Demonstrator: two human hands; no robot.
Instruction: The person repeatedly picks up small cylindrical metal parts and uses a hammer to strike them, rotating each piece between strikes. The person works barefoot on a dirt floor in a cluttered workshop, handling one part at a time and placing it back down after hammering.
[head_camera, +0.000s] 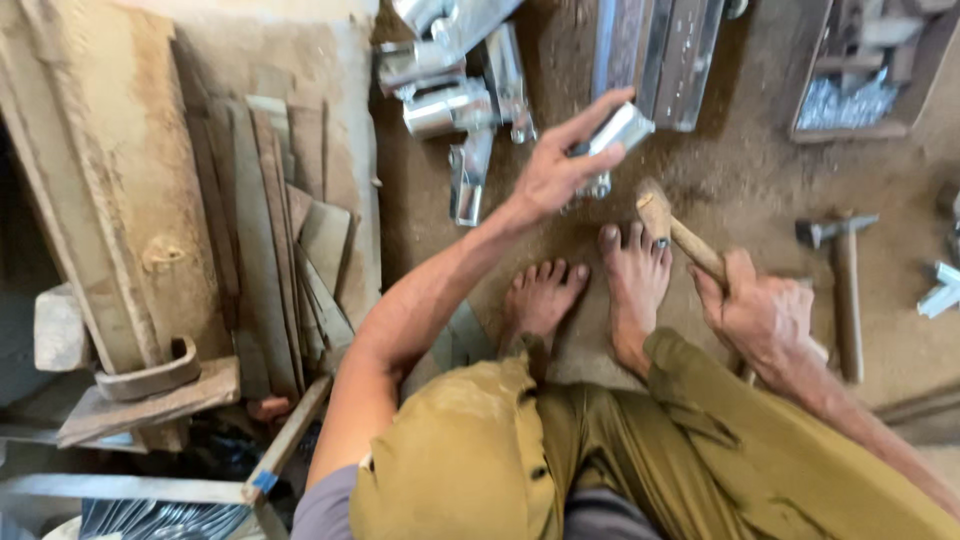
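Fingers (590, 125) of the left hand (555, 175) close around a small shiny metal piece (622, 130) held above the dirt floor (740, 180) at upper centre; the right hand (762, 315) is wrapped shut on a wooden mallet (672, 228), whose head sits just below the piece. A sound blow likely needs the piece steadied, clear of the bare feet (600, 285) directly beneath. Wooden planks (280, 230) at left, cut metal parts (455, 90) above and a spare hammer (840, 270) at right crowd the floor.

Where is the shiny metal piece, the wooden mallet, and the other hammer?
shiny metal piece (622, 130), head view, its bright end
wooden mallet (655, 212), head view, its head
hammer (848, 290), head view, its wooden handle
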